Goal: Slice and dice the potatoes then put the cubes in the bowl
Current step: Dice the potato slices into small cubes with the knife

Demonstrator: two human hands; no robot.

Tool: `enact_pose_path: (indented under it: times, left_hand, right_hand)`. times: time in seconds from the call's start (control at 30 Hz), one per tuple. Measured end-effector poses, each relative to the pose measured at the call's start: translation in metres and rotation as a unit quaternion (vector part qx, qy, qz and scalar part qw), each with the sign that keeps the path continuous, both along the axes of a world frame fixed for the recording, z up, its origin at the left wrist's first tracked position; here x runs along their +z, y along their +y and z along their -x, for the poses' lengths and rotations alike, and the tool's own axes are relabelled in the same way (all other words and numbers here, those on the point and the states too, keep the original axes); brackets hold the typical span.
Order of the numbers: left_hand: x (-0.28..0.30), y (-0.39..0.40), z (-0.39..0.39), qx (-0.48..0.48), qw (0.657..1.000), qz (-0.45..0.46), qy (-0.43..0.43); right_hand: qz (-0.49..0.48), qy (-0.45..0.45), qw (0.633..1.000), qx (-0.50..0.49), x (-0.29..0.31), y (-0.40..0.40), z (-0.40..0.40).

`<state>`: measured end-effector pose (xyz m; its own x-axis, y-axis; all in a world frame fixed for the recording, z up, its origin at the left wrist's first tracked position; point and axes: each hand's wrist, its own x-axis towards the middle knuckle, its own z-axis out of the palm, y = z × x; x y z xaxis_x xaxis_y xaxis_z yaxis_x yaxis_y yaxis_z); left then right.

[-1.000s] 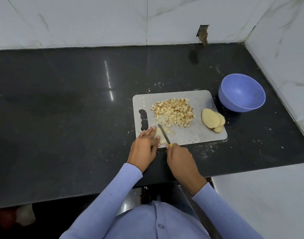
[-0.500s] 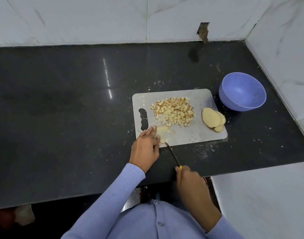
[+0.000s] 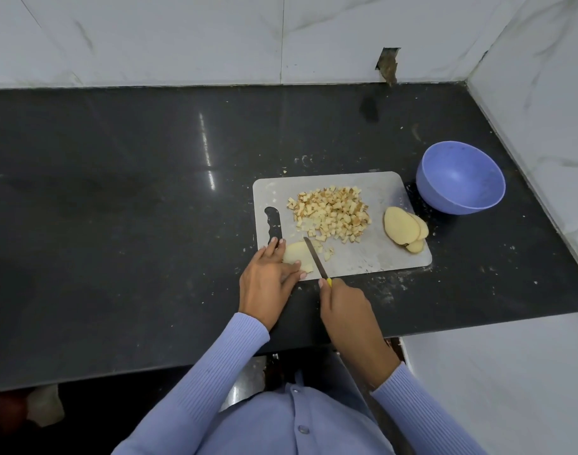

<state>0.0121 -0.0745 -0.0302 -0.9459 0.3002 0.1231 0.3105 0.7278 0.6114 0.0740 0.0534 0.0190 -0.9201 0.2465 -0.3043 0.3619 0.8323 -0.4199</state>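
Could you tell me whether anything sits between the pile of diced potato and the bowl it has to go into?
Yes. A small stack of uncut potato slices lies on the right end of the cutting board, between the cube pile and the purple bowl, which stands on the counter just past the board's far right corner.

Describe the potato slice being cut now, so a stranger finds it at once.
Find the grey cutting board on the black counter. At its near left corner, the left hand presses one pale slice under the knife; the other slices lie untouched near the bowl.
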Motion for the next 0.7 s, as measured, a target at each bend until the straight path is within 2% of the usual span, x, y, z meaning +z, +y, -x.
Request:
enact_pose_path:
  times: [0.37, 0.7]
  left_hand:
    - [-0.002, 0.001, 0.0, -0.007, 1.0, -0.001, 0.017]
    - [-0.007, 0.003, -0.001, -0.006, 0.999, 0.009, 0.046]
  right_hand:
    - [-0.017, -0.05, 0.999, 0.013, -0.004, -0.014, 0.013]
    - [-0.046, -0.101, 0.994, 0.016, -0.006, 0.002, -0.049]
